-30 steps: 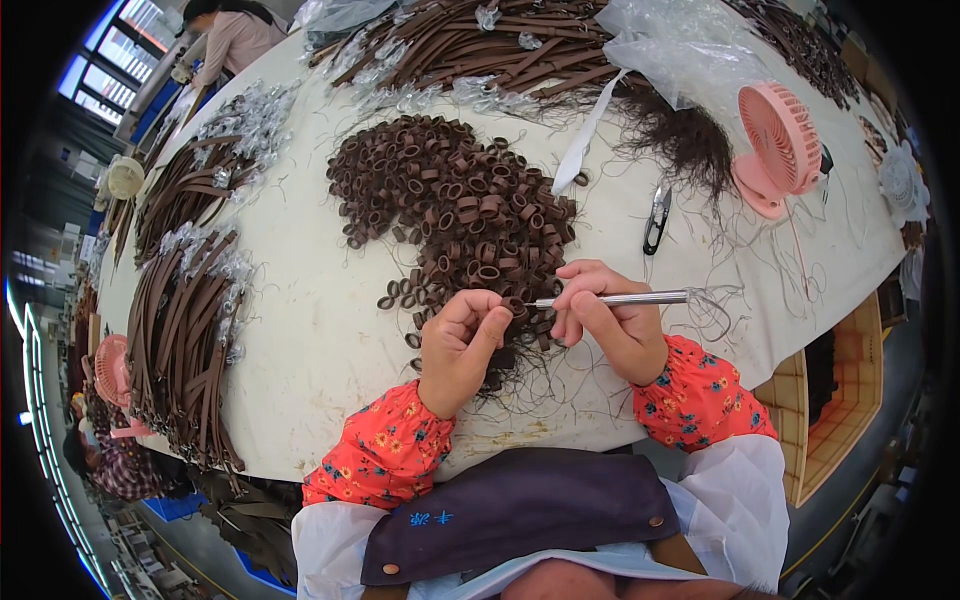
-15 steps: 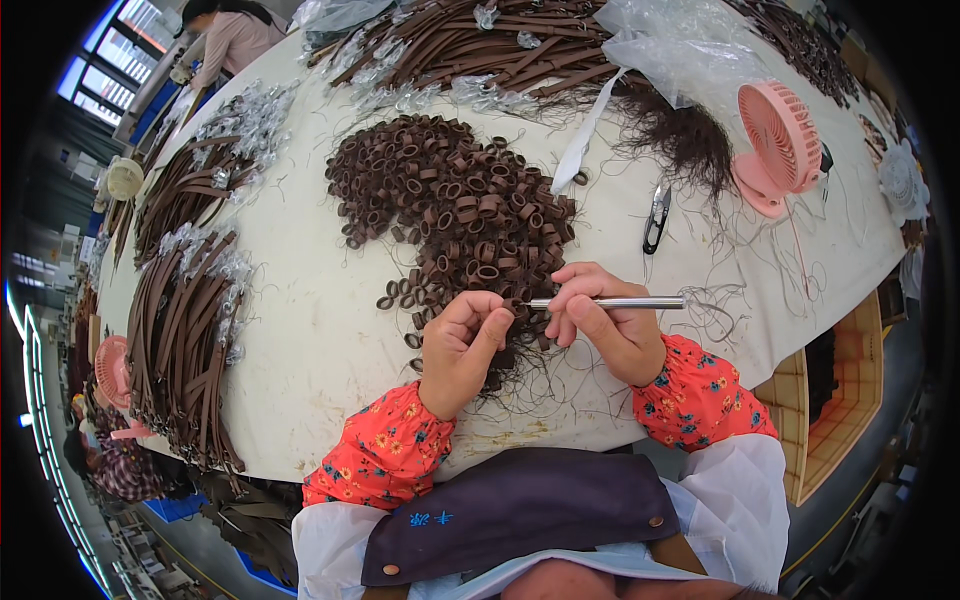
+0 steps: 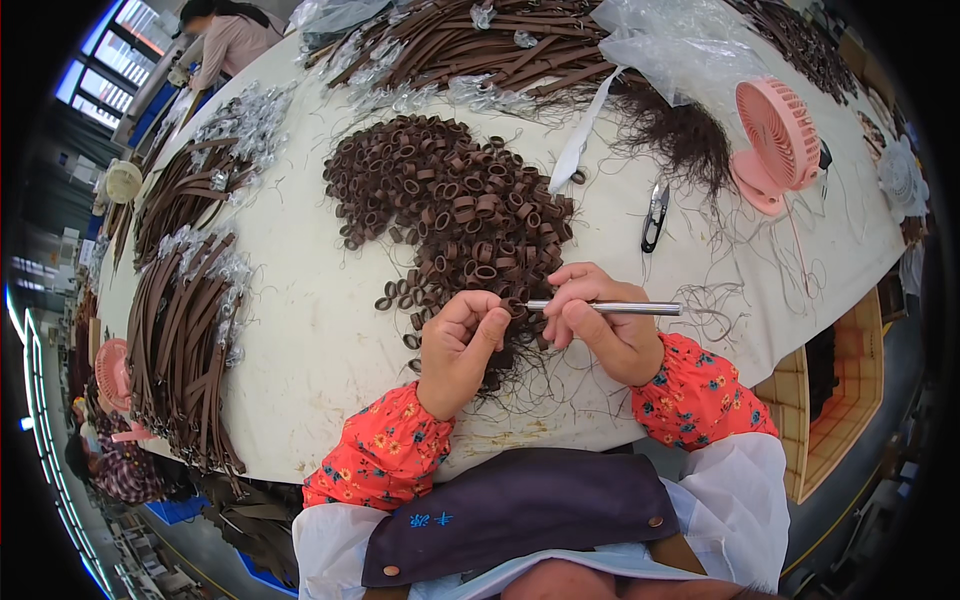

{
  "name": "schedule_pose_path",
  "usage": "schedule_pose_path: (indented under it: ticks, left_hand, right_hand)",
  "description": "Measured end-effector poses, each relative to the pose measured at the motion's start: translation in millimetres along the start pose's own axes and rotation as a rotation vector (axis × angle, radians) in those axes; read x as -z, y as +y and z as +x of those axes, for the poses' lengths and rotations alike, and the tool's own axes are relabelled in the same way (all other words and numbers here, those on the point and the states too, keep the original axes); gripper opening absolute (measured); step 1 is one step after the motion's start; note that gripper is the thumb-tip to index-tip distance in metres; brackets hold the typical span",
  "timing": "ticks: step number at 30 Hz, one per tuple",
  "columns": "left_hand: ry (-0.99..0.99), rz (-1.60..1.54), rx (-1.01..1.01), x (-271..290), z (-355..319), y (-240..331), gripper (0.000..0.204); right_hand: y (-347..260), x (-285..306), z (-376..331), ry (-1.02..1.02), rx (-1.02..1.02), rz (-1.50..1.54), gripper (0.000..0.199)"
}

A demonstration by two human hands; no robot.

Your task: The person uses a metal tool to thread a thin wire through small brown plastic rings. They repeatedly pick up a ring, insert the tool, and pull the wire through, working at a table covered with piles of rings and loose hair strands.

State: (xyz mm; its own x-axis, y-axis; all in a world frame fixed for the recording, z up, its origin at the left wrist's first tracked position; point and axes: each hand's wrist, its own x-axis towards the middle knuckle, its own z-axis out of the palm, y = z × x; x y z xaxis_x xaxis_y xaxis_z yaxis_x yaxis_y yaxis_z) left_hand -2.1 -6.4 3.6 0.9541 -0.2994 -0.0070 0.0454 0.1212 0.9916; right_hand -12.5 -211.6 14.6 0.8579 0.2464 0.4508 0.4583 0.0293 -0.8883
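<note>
My left hand (image 3: 462, 345) pinches a small brown leather loop (image 3: 515, 308) between thumb and forefinger. In my right hand (image 3: 607, 325) lies a slim silver metal pen-shaped tool (image 3: 640, 308), held nearly level, its tip pointing left and meeting the loop. What the tip does at the loop is too small to make out. Just beyond both hands spreads a big heap of brown leather loops (image 3: 450, 205). Loose dark threads (image 3: 525, 365) lie under and around my fingers.
Black thread snips (image 3: 655, 218) and a pink fan (image 3: 775, 140) stand to the right on the pale table (image 3: 300, 330). Bundled brown straps (image 3: 185, 350) lie left, more straps (image 3: 480, 45) at the back. A wooden crate (image 3: 840, 390) is beside the table; a person (image 3: 228, 40) works far left.
Hardly anything differs. My right hand and the metal tool have shifted very slightly left; the left hand keeps its pinch on the loop.
</note>
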Motion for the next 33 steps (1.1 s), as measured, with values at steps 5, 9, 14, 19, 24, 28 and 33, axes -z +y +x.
schedule_pose_path:
  ticks: [5, 9, 14, 19, 24, 28, 33]
  left_hand:
    - [-0.022, -0.023, 0.027, 3.2, 0.4, 0.4, 0.016]
    - [-0.066, -0.067, 0.034, 3.5, 0.4, 2.7, 0.013]
    - [-0.068, -0.034, -0.162, -0.3, 3.6, -2.6, 0.009]
    - [0.004, 0.101, -0.161, 9.3, 3.6, 5.5, 0.007]
    - [0.234, 0.767, -0.508, 11.7, 12.0, -0.5, 0.023]
    - [0.022, 0.986, -0.556, -1.5, 5.7, 18.0, 0.024]
    - [-0.094, 1.041, -0.592, 3.6, 9.1, -6.0, 0.020]
  right_hand:
    - [-3.9, 0.0, -3.2, 0.071, -0.076, 0.219, 0.017]
    - [-2.6, -3.5, -1.1, 0.121, -0.191, 0.103, 0.017]
    - [-5.0, -9.6, 3.9, 0.078, -0.221, -0.081, 0.018]
    - [-3.9, -7.7, 5.2, 0.142, -0.218, -0.070, 0.018]
    - [-1.0, -9.2, 4.3, 0.168, -0.226, -0.007, 0.016]
    - [-4.0, -8.3, 5.2, 0.168, -0.241, -0.021, 0.016]
    - [-5.8, -8.6, 5.5, 0.165, -0.241, -0.035, 0.017]
